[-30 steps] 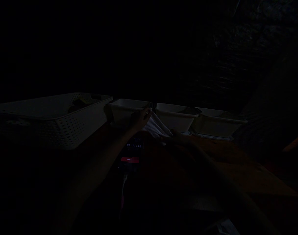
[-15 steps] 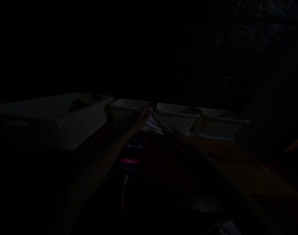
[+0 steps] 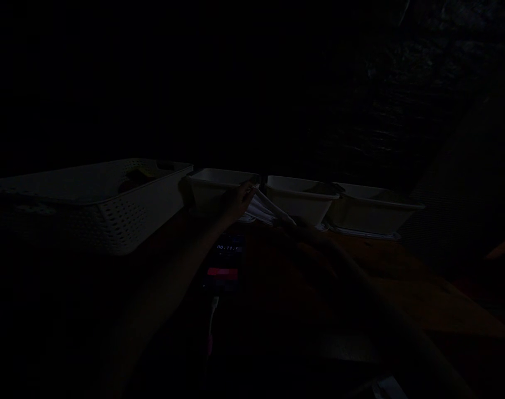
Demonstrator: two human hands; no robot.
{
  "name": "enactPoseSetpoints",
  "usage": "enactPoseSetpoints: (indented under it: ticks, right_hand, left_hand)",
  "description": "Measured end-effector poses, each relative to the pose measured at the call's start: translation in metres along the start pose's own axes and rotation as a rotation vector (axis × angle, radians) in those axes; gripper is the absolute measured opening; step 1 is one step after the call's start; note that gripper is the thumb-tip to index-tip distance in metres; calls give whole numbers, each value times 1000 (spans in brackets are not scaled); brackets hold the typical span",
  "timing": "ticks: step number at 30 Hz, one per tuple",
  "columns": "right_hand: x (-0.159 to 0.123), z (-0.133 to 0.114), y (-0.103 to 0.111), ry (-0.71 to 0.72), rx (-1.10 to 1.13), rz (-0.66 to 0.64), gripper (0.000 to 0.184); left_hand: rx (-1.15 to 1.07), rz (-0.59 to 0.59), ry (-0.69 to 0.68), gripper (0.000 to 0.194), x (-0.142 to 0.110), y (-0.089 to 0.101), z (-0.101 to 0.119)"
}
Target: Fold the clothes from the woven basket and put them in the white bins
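The scene is very dark. My left hand [image 3: 237,201] is closed on one end of a small white cloth [image 3: 264,207], just in front of the leftmost of three white bins [image 3: 219,178]. My right hand [image 3: 305,231] is barely visible in shadow and holds the cloth's other end, low near the wooden table [image 3: 402,277]. The cloth is stretched between both hands, in front of the middle bin [image 3: 299,185].
A large white perforated basket [image 3: 123,213] stands at the left with dark items inside. A third white bin [image 3: 372,199] sits at the right. A phone [image 3: 224,263] showing a timer lies on the table between my arms, with a cable [image 3: 211,316] plugged in.
The cloth has been pulled tauter and flatter between my hands. My right hand has shifted slightly right and back; the left stays by the left bin.
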State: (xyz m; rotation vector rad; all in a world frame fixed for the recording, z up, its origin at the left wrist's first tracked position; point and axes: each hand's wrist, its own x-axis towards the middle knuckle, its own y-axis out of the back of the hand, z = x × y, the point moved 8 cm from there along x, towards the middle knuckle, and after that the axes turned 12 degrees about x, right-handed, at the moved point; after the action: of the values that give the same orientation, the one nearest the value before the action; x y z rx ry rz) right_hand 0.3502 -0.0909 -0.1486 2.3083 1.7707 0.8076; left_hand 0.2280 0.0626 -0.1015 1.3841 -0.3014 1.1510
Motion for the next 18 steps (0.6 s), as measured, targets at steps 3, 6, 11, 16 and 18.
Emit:
enactPoseSetpoints:
  ticks: [3,6,11,16,18]
  right_hand:
    - [1,5,0,-68,16,-34,36]
    - [5,11,3,-119,29,-68,43]
    - [15,19,16,-158,44,-92,58]
    - [19,30,17,-146,-16,-124,60]
    - [19,35,14,-137,-57,-130,62]
  left_hand:
    - [0,12,37,31,2,1,-9]
    - [15,16,41,30,5,4,-16]
    - [101,78,128,31,10,15,-32]
    - [99,45,129,32,8,10,-30]
    - [69,1,74,31,5,3,-20]
